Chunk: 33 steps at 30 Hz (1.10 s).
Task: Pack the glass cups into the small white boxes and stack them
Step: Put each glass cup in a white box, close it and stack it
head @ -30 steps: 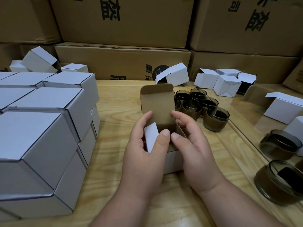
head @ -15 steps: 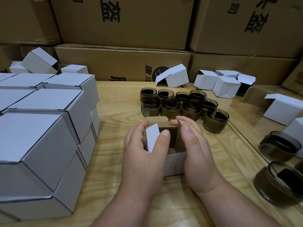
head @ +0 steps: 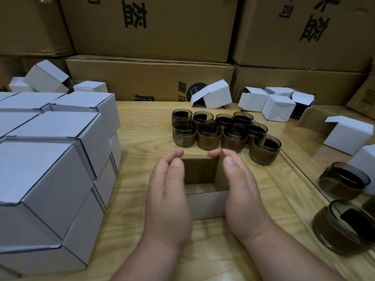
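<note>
A small white box (head: 207, 205) stands on the wooden table (head: 142, 151) in front of me, its brown inside showing and no cup visible in it. My left hand (head: 168, 191) curls round its left side, thumb and fingertips at the top edge. On the other side, my right hand (head: 241, 187) wraps the box, an upright brown flap between thumb and fingers. Several smoky brown glass cups (head: 209, 134) stand clustered just behind the box.
A stack of closed white boxes (head: 50, 159) fills the left of the table. Empty white boxes (head: 278, 104) lie at the back and on the right (head: 349, 134). Two more glass cups (head: 345, 226) sit at the right edge. Big cardboard cartons (head: 154, 27) wall the back.
The tall brown lid flap that stood up has been folded down. The white left flap is out of sight, and both hands have spread to the box's sides.
</note>
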Available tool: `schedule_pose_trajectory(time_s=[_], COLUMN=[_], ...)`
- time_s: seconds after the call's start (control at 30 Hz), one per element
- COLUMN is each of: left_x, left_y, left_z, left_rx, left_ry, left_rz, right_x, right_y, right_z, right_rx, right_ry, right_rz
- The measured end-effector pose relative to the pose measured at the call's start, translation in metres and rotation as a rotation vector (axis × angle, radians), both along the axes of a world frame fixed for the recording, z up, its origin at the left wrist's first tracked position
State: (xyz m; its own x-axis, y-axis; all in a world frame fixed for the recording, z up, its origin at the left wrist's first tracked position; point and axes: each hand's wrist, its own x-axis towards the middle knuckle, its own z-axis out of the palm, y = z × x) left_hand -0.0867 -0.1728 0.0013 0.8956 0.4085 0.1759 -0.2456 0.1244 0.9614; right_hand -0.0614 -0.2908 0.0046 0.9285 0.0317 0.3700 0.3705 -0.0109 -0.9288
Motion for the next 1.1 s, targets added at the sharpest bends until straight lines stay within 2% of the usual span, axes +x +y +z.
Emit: schedule_pose_trajectory(time_s=[0.1,0.23,0.37,0.53,0.7,0.87,1.1], left_x=[0.001,-0.001,0.0,0.001,0.002,0.003,0.002], left_y=[0.003,0.005,0.006,0.007,0.005,0.004,0.0], left_z=[0.002,0.003,0.006,0.009,0.008,0.005,0.006], left_rx=[-0.102,-0.064,-0.027,-0.089,-0.128,-0.035,-0.01], left_ry=[0.055,0.108,0.135,0.12,0.122,0.162,0.15], left_rz=[-0.024,0.018,0.077,0.042,0.003,0.012,-0.016], right_x=[0.002,0.005,0.008,0.01,0.011,0.012,0.013], right_y=[-0.003,-0.01,-0.009,-0.007,-0.009,-0.006,-0.007], right_z=[-0.003,-0.001,0.003,0.008,0.007,0.005,0.005], right_rx=[0.09,0.031,0.185,0.193,0.096,0.001,-0.017], right_ry=[0.057,0.074,0.19,0.235,0.252,0.276,0.258], right_rz=[-0.019,-0.102,-0.125,-0.16,-0.24,-0.307,-0.275])
